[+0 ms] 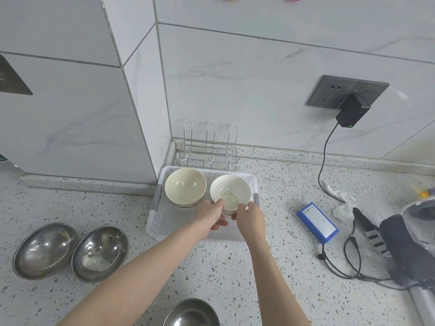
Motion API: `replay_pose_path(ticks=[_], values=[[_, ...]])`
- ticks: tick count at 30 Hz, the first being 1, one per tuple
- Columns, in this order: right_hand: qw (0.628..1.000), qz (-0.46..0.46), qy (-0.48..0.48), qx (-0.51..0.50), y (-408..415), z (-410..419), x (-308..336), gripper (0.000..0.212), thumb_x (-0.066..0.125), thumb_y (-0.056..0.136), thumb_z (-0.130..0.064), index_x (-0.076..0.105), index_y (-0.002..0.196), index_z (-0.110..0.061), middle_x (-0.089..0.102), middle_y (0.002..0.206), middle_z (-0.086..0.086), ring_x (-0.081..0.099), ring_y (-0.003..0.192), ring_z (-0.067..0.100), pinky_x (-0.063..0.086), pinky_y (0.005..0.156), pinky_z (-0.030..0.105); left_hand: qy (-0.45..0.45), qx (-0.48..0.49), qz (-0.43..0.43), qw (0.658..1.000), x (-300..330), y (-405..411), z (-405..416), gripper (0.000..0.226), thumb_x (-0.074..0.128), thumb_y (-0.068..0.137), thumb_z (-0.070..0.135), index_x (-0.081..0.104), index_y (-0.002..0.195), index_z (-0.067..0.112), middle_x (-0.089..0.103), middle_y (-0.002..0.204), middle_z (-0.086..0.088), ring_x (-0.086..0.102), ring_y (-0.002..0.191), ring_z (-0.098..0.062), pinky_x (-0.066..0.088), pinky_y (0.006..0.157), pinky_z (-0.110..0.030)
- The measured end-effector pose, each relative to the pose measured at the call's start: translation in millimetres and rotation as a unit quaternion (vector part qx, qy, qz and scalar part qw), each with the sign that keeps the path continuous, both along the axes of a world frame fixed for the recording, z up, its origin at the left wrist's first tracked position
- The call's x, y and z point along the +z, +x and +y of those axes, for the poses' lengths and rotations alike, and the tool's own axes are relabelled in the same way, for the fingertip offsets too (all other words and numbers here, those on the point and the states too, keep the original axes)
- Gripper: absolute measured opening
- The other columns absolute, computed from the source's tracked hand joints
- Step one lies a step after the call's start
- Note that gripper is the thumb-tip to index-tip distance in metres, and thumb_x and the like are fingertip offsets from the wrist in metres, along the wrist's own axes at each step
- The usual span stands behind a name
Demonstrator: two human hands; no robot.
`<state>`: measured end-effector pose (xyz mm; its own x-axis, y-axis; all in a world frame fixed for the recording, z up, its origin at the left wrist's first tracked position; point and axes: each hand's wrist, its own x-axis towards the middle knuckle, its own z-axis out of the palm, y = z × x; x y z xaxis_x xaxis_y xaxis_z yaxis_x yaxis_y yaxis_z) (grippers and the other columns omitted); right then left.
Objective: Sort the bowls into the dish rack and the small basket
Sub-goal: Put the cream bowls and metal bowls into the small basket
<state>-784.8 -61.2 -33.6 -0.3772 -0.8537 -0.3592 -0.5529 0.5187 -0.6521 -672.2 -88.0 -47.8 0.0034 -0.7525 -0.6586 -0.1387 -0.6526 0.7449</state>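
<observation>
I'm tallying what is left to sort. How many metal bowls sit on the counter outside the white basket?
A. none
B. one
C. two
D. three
D: two metal bowls stand side by side at the left, and a third shows at the bottom edge, all on the counter outside the white basket.

Walls: large pale grey marble-look tiles (235, 74) with dark grout lines; a boxed column (70, 118) projects at the left.
Table: speckled terrazzo surface (270, 267) with a raised lip of the same stone along the wall.
Socket: dark double wall plate (329, 92) at the right, black adapter (352, 111) plugged in, green light showing.
Cable: black lead (326, 158) hangs from the adapter to the table.
Light: even, soft, with faint shadows.
</observation>
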Motion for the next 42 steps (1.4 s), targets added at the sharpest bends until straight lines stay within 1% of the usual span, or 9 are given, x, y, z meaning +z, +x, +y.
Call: replay_pose_path(ticks=[9, 14, 16, 19, 23, 28, 30, 36, 42], values=[[1.0, -0.018, 0.006, -0.019, 3.8, -1.6, -0.5, 0.03, 0.035, 0.097, -0.023, 0.057, 0.105, -0.005, 0.07, 0.097, 0.01, 0.062, 0.088, 0.028, 0.049, 0.074, 0.036, 0.008, 0.006, 0.031, 0.999, 0.6, 2.3, -1.4, 0.014, 0.049, 0.094, 0.021, 0.055, 0.096, 0.009, 0.067, 0.086, -0.016, 0.063, 0.041, -0.008, 0.037, 0.039, -0.019], [0.998, -0.048, -0.01, -0.026, 5.8, 1.2, 2.9, 0.038, 0.032, 0.101, -0.028, 0.058, 0.109, -0.002, 0.068, 0.104, 0.006, 0.061, 0.091, 0.027, 0.051, 0.078, 0.039, 0.037, -0.007, 0.062, 0.997, 7.6, 7.6, -2.0, 0.023, 0.051, 0.096, 0.027, 0.054, 0.11, 0.008, 0.064, 0.087, -0.016, 0.06, 0.044, -0.01, 0.035, 0.038, -0.018], [0.998, -0.059, -0.024, -0.028, 8.4, 6.2, 7.0, 0.042, 0.031, 0.103, -0.032, 0.054, 0.12, -0.001, 0.066, 0.103, 0.001, 0.06, 0.089, 0.025, 0.046, 0.076, 0.035, 0.051, -0.022, 0.08, 0.995, 12.7, 13.0, 1.8, 0.031, 0.052, 0.097, 0.032, 0.054, 0.116, 0.009, 0.066, 0.093, -0.017, 0.055, 0.049, -0.012, 0.033, 0.039, -0.019], [0.994, -0.086, -0.051, -0.044, 16.1, 20.4, 15.9, 0.045, 0.031, 0.103, -0.033, 0.034, 0.142, -0.01, 0.072, 0.096, 0.01, 0.064, 0.092, 0.024, 0.045, 0.078, 0.037, 0.048, -0.026, 0.087, 0.995, 20.5, 24.8, 13.2, 0.032, 0.057, 0.093, 0.039, 0.056, 0.115, 0.015, 0.07, 0.099, -0.015, 0.05, 0.05, -0.01, 0.032, 0.043, -0.019], [0.991, -0.109, -0.06, -0.051, 30.9, 42.4, 27.5, 0.052, 0.034, 0.101, -0.035, 0.028, 0.149, -0.017, 0.072, 0.089, 0.002, 0.056, 0.086, 0.015, 0.039, 0.078, 0.034, 0.023, -0.013, 0.108, 0.994, 31.0, 55.5, 38.4, 0.015, 0.054, 0.095, 0.025, 0.056, 0.108, 0.018, 0.078, 0.09, -0.006, 0.043, 0.047, -0.007, 0.028, 0.041, -0.018], [0.987, -0.139, -0.074, -0.008, 55.4, 71.0, 38.4, 0.048, 0.038, 0.098, -0.026, 0.037, 0.145, -0.019, 0.07, 0.084, -0.006, 0.059, 0.081, 0.01, 0.046, 0.075, 0.035, -0.019, 0.02, 0.106, 0.994, 42.0, 109.5, 74.4, 0.022, 0.053, 0.097, 0.021, 0.06, 0.114, 0.009, 0.076, 0.097, -0.011, 0.042, 0.047, -0.008, 0.026, 0.038, -0.018], [0.987, -0.15, -0.059, 0.008, 66.5, 80.6, 38.7, 0.045, 0.04, 0.097, -0.025, 0.041, 0.142, -0.019, 0.071, 0.086, -0.006, 0.059, 0.075, 0.007, 0.046, 0.067, 0.03, -0.028, 0.039, 0.107, 0.993, 44.7, 131.4, 88.0, 0.021, 0.052, 0.098, 0.019, 0.061, 0.114, 0.008, 0.075, 0.098, -0.012, 0.04, 0.046, -0.008, 0.025, 0.038, -0.018], [0.983, -0.173, -0.009, 0.06, 108.0, 103.0, 36.3, 0.038, 0.045, 0.094, -0.02, 0.052, 0.131, -0.02, 0.072, 0.087, -0.005, 0.051, 0.056, 0.009, 0.043, 0.051, 0.02, -0.032, 0.121, 0.124, 0.984, 42.5, 194.0, 121.5, 0.022, 0.051, 0.098, 0.016, 0.063, 0.112, 0.003, 0.07, 0.082, -0.009, 0.035, 0.042, -0.007, 0.024, 0.032, -0.017], [0.98, -0.176, 0.027, 0.083, 157.9, 117.2, 23.9, 0.038, 0.045, 0.093, -0.019, 0.052, 0.13, -0.017, 0.072, 0.086, -0.004, 0.05, 0.06, 0.01, 0.043, 0.055, 0.022, -0.001, 0.178, 0.124, 0.976, 29.9, 250.0, 146.1, 0.022, 0.055, 0.097, 0.019, 0.064, 0.108, 0.002, 0.071, 0.079, -0.009, 0.036, 0.043, -0.006, 0.022, 0.035, -0.017]])
